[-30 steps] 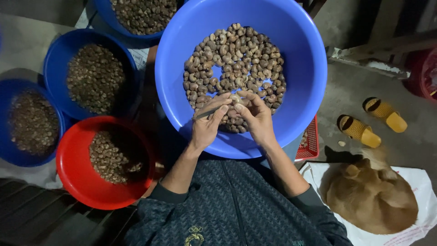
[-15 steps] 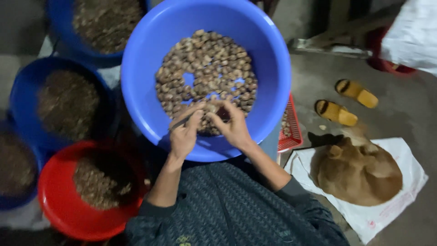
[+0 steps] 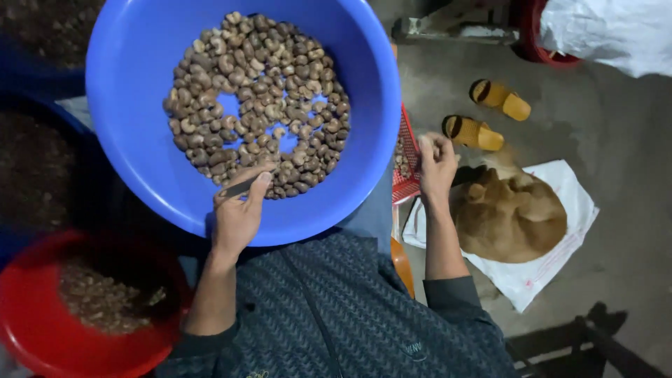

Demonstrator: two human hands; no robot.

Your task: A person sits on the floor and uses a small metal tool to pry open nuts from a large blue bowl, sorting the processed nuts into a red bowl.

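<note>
On a grey concrete floor [image 3: 616, 210], a large blue basin [image 3: 140, 161] of cashew nuts [image 3: 259, 98] sat before the person. The left hand [image 3: 236, 210] rested on its near wall, fingers pinching a small thin blade [image 3: 240, 187]. The right hand [image 3: 437, 164], fingers curled, hung over a red plastic basket [image 3: 408, 178]; what it held could not be told. A tan dog [image 3: 507, 213] lay on a white sack [image 3: 532, 276], yellow sandals [image 3: 486, 115] beyond.
</note>
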